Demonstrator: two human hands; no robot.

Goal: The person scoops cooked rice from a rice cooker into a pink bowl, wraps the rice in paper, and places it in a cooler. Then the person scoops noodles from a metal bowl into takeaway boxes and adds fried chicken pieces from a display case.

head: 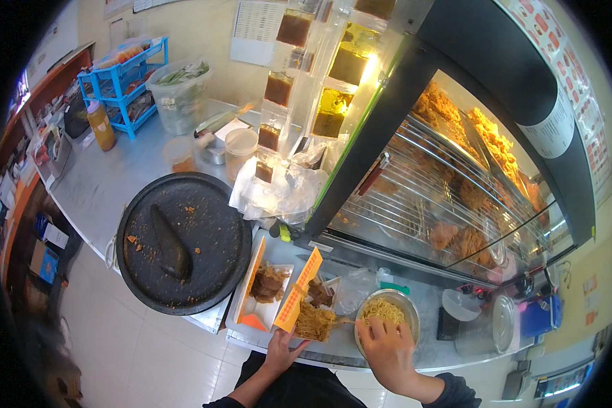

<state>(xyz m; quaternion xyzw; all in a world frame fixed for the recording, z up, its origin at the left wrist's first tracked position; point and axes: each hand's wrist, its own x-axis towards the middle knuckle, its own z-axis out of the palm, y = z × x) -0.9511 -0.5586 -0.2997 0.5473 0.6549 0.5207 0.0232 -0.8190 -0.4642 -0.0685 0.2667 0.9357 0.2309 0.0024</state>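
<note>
My left hand (281, 352) grips the near edge of an orange-and-white cardboard food box (295, 301) with its lid up. That box holds noodles (314, 321) at the near side and dark meat (320, 295) behind them. Over a metal bowl (416, 326) of yellow noodles (382, 310), my right hand (389, 348) has its fingers bent at the noodles; a thin utensil, perhaps a fork, reaches from near its fingers to the box. Whether the fingers hold it is unclear. A second open box (250, 285) with fried meat (269, 284) stands further left.
A large stone mortar (183, 196) with a pestle (169, 245) lies left. A glass display warmer (398, 204) with fried chicken rises behind the bowl. Sauce packets (280, 86) hang over plastic bags (280, 194). Clear tubs (489, 326) stand right; the counter edge is close to my body.
</note>
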